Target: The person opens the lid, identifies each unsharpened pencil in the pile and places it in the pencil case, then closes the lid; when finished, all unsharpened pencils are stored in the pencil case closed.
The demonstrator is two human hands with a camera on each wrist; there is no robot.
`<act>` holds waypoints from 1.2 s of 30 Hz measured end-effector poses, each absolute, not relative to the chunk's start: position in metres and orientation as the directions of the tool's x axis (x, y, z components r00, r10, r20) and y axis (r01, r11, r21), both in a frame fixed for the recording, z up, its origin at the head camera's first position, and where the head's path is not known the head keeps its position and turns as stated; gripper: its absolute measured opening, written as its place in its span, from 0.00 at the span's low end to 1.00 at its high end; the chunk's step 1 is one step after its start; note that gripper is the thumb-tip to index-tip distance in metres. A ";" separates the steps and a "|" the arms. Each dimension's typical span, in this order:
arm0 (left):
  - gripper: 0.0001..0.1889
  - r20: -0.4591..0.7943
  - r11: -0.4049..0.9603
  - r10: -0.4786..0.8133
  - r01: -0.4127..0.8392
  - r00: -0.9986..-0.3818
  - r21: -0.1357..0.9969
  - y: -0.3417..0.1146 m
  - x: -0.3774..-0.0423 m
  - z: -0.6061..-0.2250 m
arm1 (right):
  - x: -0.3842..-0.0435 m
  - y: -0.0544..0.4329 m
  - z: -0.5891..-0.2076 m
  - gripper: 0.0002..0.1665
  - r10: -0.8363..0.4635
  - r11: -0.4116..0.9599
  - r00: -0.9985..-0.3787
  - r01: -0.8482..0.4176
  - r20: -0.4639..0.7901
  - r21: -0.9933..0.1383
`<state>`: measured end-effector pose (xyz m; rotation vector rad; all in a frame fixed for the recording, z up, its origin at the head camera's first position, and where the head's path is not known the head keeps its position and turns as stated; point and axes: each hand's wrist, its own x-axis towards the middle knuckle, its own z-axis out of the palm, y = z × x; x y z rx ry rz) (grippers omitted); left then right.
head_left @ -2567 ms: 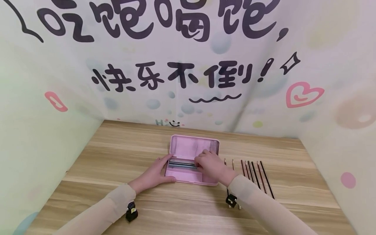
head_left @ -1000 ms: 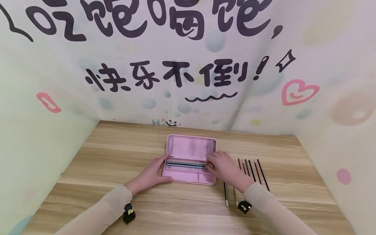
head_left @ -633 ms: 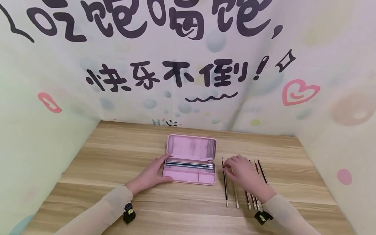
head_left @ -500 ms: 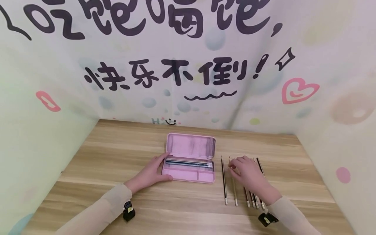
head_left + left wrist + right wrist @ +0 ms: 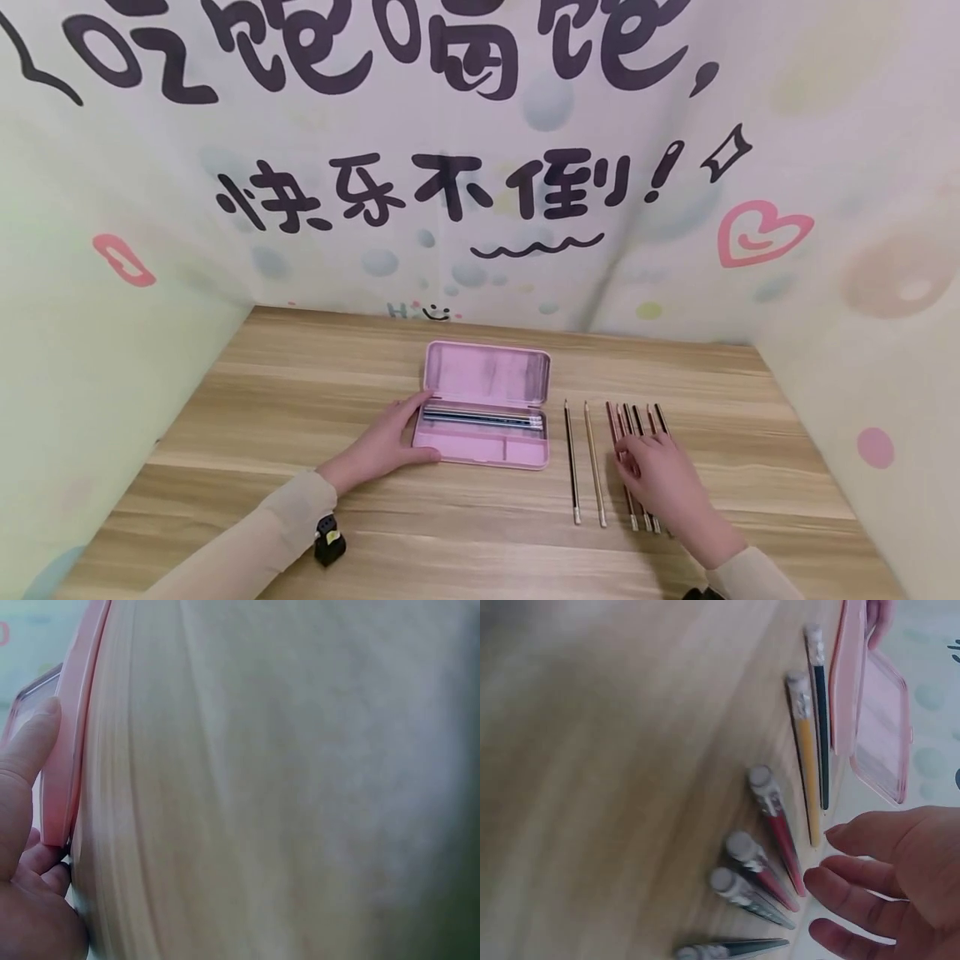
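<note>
A pink pencil case [image 5: 480, 372] lies with its lid raised, and several dark pencils [image 5: 480, 417] fill its rear compartment, eraser ends to the right. My left hand [image 5: 381, 446] grips the case's left end; in the left wrist view the thumb [image 5: 37, 739] presses its pink side. Over a group of red and black pencils [image 5: 612, 421] hovers my right hand [image 5: 663, 483], fingers loosely bent and holding nothing. The right wrist view has this hand [image 5: 907, 877] apart from the red pencil [image 5: 782, 836], beyond its far end.
Between case and group, a black pencil [image 5: 572, 467] and a yellow pencil [image 5: 596, 467] lie side by side, erasers toward me. The wooden table [image 5: 450, 533] meets a printed backdrop [image 5: 375, 283] at the back and both sides.
My right hand has left the case, where it was setting pencils in the compartment, and moved right over the loose pencils, uncovering the yellow and black ones. The left hand stays on the case.
</note>
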<state>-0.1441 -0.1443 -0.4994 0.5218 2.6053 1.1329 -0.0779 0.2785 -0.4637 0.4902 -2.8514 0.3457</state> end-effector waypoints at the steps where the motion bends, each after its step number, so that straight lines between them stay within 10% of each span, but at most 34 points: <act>1: 0.54 -0.086 0.632 0.418 0.221 -0.904 0.743 -0.144 -0.144 -0.500 | -0.076 0.278 -0.464 0.11 -0.293 0.920 -0.919 -0.346 0.263 -0.185; 36: 0.53 -0.059 0.614 0.433 0.246 -0.900 0.750 -0.144 -0.142 -0.496 | -0.064 0.264 -0.475 0.20 -0.258 0.946 -0.928 -0.299 0.267 -0.123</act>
